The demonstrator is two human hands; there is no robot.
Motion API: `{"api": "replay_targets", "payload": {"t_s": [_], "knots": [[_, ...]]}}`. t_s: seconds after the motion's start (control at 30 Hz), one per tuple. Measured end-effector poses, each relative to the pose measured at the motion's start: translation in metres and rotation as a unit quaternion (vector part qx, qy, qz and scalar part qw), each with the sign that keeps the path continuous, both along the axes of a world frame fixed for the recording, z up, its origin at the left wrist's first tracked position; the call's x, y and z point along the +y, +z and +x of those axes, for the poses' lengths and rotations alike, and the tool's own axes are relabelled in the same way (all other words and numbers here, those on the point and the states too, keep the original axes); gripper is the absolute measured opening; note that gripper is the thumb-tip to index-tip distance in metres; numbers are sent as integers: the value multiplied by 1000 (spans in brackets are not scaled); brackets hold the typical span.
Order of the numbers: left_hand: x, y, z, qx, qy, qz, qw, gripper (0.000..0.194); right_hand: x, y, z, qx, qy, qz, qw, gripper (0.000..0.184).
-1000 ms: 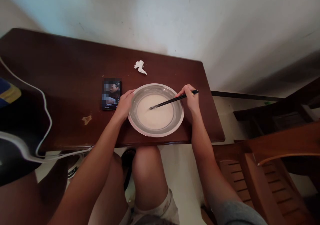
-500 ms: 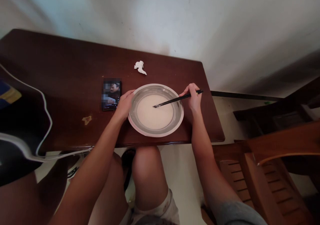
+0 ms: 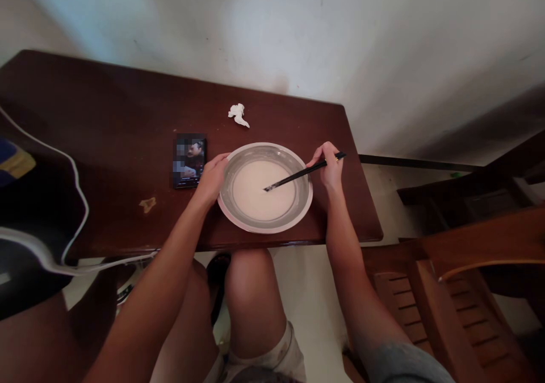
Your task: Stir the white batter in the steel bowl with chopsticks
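Note:
A wide metal bowl [image 3: 237, 215] rests near the front edge of the dark wooden table. Pale, creamy liquid [image 3: 255, 198] fills its bottom. My left hand [image 3: 213, 177] grips the bowl's left rim, its thumb side along the edge. Black chopsticks [image 3: 298, 174] are held together in my right hand [image 3: 330, 164], closed around their upper part at the bowl's right side. Their whitened tips reach into the liquid near the middle; whether they touch the bottom is hidden.
A phone [image 3: 189, 161] with a lit screen lies left of the bowl. Behind the bowl is a crumpled white tissue [image 3: 239, 115]. White cables [image 3: 76, 184] run along the left. A wooden chair [image 3: 404, 303] stands at the right, and a wall [image 3: 272, 31] rises behind the table.
The chopstick tips have shifted slightly right and toward me in the liquid. My left hand and the bowl stay where they were.

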State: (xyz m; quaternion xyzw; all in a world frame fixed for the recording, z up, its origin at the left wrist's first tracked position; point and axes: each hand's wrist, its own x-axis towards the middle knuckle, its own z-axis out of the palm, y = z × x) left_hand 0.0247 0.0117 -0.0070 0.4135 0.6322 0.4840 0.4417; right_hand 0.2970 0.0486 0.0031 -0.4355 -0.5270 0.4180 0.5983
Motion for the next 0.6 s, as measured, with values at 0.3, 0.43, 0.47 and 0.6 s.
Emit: {"api": "replay_targets", "payload": {"t_s": [0.3,0.43,0.47,0.6], "knots": [[2,-3,0,-3,-3,0,1000,33,2,-1,-1,-21,5,9,1000,42],[1,-1,0,4,-2,-2,1000,35,2,-1,1,-10,-15,4,1000,47],[1,0,0,3,-1,-1,1000,35,1,-2,0,-14,11,-6,1000,46],[1,-1,0,-3,1,-3,1000,35,-1,-5,-4,-28,91,-18,995,37]]}}
